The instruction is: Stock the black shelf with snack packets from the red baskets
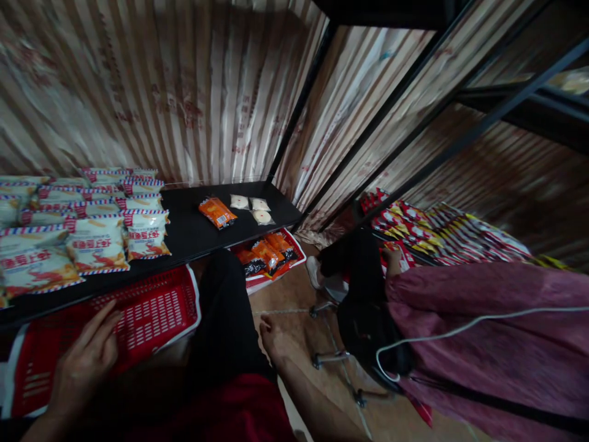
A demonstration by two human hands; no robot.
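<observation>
My left hand [89, 353] is over a red plastic basket [159, 316] with a white rim, its fingers stretched out and holding nothing. No goods show in the part of the basket I can see. Beside my right thigh, my right hand [272, 337] hangs above the tiled floor with its fingers curled in; nothing shows in it. On the black shelf ahead lie an orange snack bag [217, 212] and several small clear packets with round white contents [262, 217]. Rows of white snack bags [97, 244] with red lettering fill the shelf's left side.
Under the shelf, another red basket [301, 253] holds orange bags [267, 253]. To the right, a person in a pink garment [488, 331] sits on a wheeled stool [338, 356], near rows of red and yellow packets [414, 224]. Black metal posts [301, 104] stand before corrugated sheeting.
</observation>
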